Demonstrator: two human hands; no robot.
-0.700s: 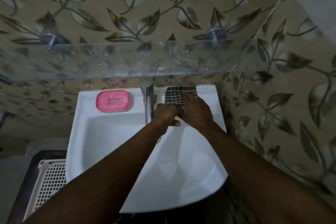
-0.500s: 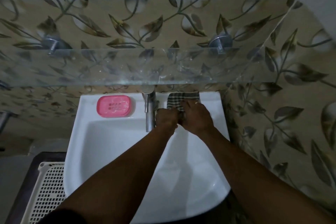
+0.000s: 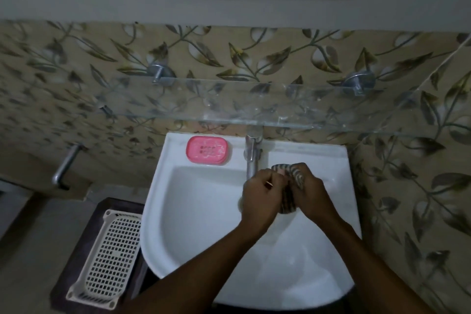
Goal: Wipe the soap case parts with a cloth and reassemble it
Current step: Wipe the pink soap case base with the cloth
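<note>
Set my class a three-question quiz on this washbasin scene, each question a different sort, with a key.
1. True or false: the pink soap case sits on the back ledge of the sink, left of the tap.
2. What do the left hand and right hand grip together? A. checked cloth B. soap case C. white basket
3. Short answer: which hand is nearer the tap?
Key: 1 true; 2 A; 3 left hand.

Pink rounded-rectangle plastic soap case (image 3: 209, 149): flat on back ledge of white ceramic sink (image 3: 305, 151), left of metal tap (image 3: 252, 158), slotted face up, whitish smears

Dark checked fabric cloth (image 3: 293, 174): bunched, gripped between left hand (image 3: 262, 196) and right hand (image 3: 312, 194), over basin
</note>
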